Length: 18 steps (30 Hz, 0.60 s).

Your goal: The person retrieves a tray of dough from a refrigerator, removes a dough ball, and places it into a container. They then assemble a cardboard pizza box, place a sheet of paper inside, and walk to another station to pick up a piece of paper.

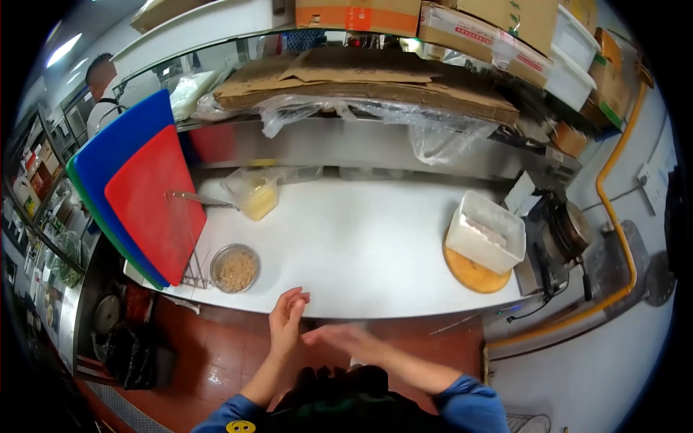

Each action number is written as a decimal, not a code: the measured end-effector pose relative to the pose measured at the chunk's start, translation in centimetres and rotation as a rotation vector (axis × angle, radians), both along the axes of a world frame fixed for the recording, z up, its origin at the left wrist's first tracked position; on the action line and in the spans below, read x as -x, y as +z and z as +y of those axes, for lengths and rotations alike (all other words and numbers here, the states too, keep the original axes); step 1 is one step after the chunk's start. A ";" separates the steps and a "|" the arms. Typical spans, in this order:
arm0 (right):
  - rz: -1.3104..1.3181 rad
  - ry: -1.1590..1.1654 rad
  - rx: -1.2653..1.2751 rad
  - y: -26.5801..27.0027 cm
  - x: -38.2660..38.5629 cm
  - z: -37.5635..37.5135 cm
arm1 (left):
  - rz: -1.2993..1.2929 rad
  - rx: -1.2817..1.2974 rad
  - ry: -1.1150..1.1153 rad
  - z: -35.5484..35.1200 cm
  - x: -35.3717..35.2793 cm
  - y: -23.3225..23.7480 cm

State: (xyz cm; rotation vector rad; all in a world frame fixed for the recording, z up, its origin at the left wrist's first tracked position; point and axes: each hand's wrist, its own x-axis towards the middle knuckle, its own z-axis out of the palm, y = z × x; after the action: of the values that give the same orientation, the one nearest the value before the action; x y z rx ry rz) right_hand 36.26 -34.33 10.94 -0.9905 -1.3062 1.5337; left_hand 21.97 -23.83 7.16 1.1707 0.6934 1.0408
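Note:
My left hand (286, 317) is raised at the front edge of the white counter (361, 245), fingers loosely curved, holding nothing. My right hand (346, 340) is blurred just right of it, palm flat and fingers extended, also with nothing in it. The two hands are close together but apart. Nearest to them on the counter is a round metal bowl (234, 268) of brownish crumbs, to the left of my left hand.
Red, blue and green cutting boards (144, 195) lean in a wire rack at the left. A clear tub of yellow food (254, 193) stands at the back. A white bin (485, 231) sits on a round wooden board (473, 276). Another person (101, 79) stands far left.

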 end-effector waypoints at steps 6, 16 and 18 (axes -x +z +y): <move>-1.065 -1.053 -0.787 15.3 -20.6 7.6 | 0.248 -0.171 -0.042 2.9 -1.4 0.8; -2.316 -0.982 -0.740 24.9 -33.2 20.5 | 0.352 0.043 -0.281 8.8 -1.4 1.1; -2.230 -0.874 -0.786 25.1 -33.2 21.4 | 0.417 0.084 -0.291 9.9 -1.0 1.6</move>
State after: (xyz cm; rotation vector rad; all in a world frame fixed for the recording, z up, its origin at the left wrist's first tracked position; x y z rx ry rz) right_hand 69.49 -12.89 36.06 -2.1336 -1.7989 -1.3896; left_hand 23.00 -13.88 8.74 1.3836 0.8504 0.5216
